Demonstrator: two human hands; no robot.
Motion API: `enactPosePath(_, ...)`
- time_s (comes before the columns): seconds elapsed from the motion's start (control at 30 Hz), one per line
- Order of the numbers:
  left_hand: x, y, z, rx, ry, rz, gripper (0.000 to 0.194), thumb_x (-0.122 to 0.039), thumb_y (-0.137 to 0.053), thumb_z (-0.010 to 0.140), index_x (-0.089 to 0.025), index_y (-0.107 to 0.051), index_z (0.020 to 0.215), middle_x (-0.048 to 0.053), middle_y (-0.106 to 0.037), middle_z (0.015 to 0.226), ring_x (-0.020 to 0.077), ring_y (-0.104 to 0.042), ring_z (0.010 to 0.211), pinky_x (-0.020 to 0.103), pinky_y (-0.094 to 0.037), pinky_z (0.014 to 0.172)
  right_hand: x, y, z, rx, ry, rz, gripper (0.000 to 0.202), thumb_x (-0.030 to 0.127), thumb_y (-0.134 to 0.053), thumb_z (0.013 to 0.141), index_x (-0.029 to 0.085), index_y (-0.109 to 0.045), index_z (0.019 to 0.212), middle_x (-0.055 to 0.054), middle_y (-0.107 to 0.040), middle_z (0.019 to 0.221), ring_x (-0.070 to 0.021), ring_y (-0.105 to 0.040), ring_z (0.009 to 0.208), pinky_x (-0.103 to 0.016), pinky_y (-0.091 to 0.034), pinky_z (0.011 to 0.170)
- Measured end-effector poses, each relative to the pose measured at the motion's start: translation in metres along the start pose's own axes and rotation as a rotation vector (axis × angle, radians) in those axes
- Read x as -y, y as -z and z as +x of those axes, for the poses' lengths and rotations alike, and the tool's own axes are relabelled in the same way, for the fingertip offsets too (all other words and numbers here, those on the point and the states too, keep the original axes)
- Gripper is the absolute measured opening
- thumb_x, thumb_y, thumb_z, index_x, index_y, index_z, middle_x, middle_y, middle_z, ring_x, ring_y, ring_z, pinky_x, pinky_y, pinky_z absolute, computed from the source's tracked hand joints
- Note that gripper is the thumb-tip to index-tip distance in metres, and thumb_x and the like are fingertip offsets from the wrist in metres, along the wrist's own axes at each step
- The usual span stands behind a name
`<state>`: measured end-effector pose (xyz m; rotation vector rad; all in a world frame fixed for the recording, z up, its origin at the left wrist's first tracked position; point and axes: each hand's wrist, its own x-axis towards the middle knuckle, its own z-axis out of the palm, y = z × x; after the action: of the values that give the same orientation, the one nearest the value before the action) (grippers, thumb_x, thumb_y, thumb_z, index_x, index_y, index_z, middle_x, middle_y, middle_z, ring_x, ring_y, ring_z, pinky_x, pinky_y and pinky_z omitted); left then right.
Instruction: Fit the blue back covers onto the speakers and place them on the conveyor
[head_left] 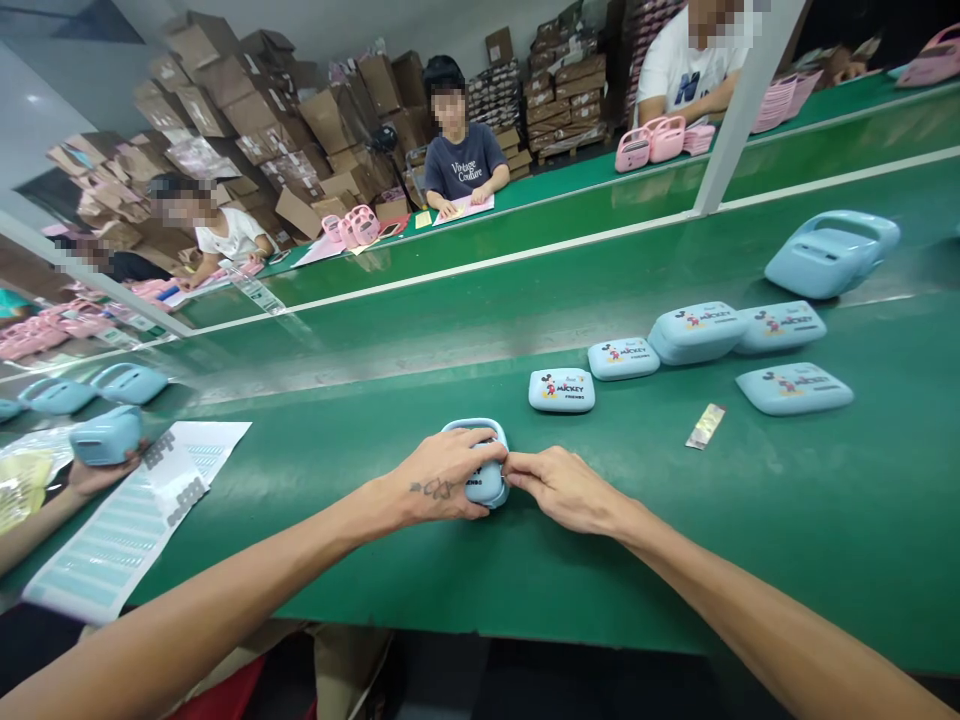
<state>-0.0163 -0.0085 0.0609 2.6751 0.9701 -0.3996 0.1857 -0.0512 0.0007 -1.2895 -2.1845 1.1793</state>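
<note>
A light blue plastic case (491, 488) with a loop handle and a printed cartoon front lies on the green table. My left hand (446, 475) is wrapped over it from the left, covering most of the print. At the case's right edge, my right hand (559, 485) touches it with thumb and forefinger pinched together; whatever is between those fingertips is too small to make out. Just beyond my hands, a light blue printed cover (561, 390) rests face up, with another printed cover (623, 358) to its right.
Stacked covers (697, 332), a loose cover (795, 388), a small packet (705, 427) and a handled blue case (829, 255) lie to the right. At left, a co-worker's hand (101, 477) holds a blue case beside a sticker sheet (142, 510). Several people sit across the green line.
</note>
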Motion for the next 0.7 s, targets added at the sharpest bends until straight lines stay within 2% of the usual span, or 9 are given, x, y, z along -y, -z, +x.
enactPosePath(0.1,0.001,0.005,0.004,0.037,-0.016,-0.048,0.061,-0.030,-0.085,0.065,-0.025,-0.056,0.119,0.008,-0.065,0.125,0.0312,-0.065,0.110,0.037,-0.051,0.085,-0.007,0.008,-0.001,0.018,-0.031,-0.102,0.029,0.031,-0.041,0.103,0.028,-0.068,0.093,0.002,-0.068,0.078,-0.0158,-0.057,0.070,-0.026,-0.028,0.061)
enactPosePath(0.23,0.008,0.009,0.002,0.052,0.015,-0.162,0.081,-0.038,-0.091,0.060,-0.026,-0.051,0.129,0.010,-0.064,0.132,0.0333,-0.066,0.111,0.036,-0.049,0.085,-0.029,0.024,-0.001,0.001,-0.044,-0.308,0.027,0.029,-0.047,0.101,0.028,-0.073,0.095,-0.001,-0.072,0.094,-0.0193,-0.065,0.082,-0.027,-0.031,0.063)
enactPosePath(0.33,0.017,0.016,-0.006,0.019,-0.001,-0.249,0.077,-0.043,-0.090,0.062,-0.026,-0.054,0.129,0.011,-0.061,0.139,0.0346,-0.064,0.117,0.038,-0.048,0.092,-0.044,0.030,-0.001,-0.037,-0.026,-0.406,0.023,0.028,-0.055,0.098,0.029,-0.078,0.097,-0.004,-0.072,0.096,-0.0222,-0.067,0.085,-0.029,-0.037,0.064)
enactPosePath(0.4,0.024,0.023,-0.012,-0.033,-0.011,-0.313,0.072,-0.044,-0.089,0.065,-0.027,-0.059,0.128,0.010,-0.062,0.136,0.0338,-0.062,0.120,0.040,-0.046,0.098,-0.050,0.029,-0.001,-0.080,0.052,-0.412,0.017,0.027,-0.063,0.094,0.027,-0.079,0.097,-0.006,-0.072,0.094,-0.0254,-0.067,0.090,-0.033,-0.045,0.071)
enactPosePath(0.47,0.031,0.031,-0.017,-0.138,0.047,-0.388,0.070,-0.044,-0.090,0.063,-0.027,-0.064,0.126,0.009,-0.065,0.128,0.0325,-0.063,0.116,0.041,-0.047,0.099,-0.053,0.024,0.001,-0.187,0.155,-0.377,0.016,0.025,-0.068,0.090,0.024,-0.078,0.103,-0.009,-0.073,0.101,-0.0291,-0.067,0.100,-0.039,-0.050,0.083)
enactPosePath(0.53,0.038,0.034,-0.017,-0.330,0.130,-0.557,0.069,-0.042,-0.090,0.062,-0.027,-0.066,0.126,0.008,-0.067,0.123,0.0311,-0.063,0.114,0.043,-0.047,0.100,-0.052,0.018,0.003,-0.338,0.233,-0.272,0.029,0.023,-0.070,0.088,0.021,-0.074,0.117,-0.013,-0.072,0.115,-0.0308,-0.065,0.110,-0.045,-0.051,0.096)
enactPosePath(0.63,0.038,0.029,-0.007,-0.644,0.130,-1.019,0.070,-0.033,-0.092,0.061,-0.027,-0.066,0.126,0.008,-0.070,0.121,0.0286,-0.064,0.114,0.042,-0.050,0.100,-0.046,0.006,0.010,-0.522,0.302,0.000,0.056,0.027,-0.074,0.087,0.021,-0.058,0.140,-0.014,-0.066,0.133,-0.0287,-0.065,0.117,-0.045,-0.052,0.104)
enactPosePath(0.7,0.032,0.023,0.006,-0.724,0.053,-1.328,0.070,-0.028,-0.093,0.061,-0.028,-0.066,0.125,0.007,-0.069,0.120,0.0270,-0.067,0.108,0.040,-0.054,0.094,-0.044,-0.001,0.016,-0.569,0.339,0.165,0.076,0.032,-0.078,0.083,0.023,-0.046,0.151,-0.015,-0.062,0.141,-0.0280,-0.066,0.118,-0.044,-0.055,0.102)
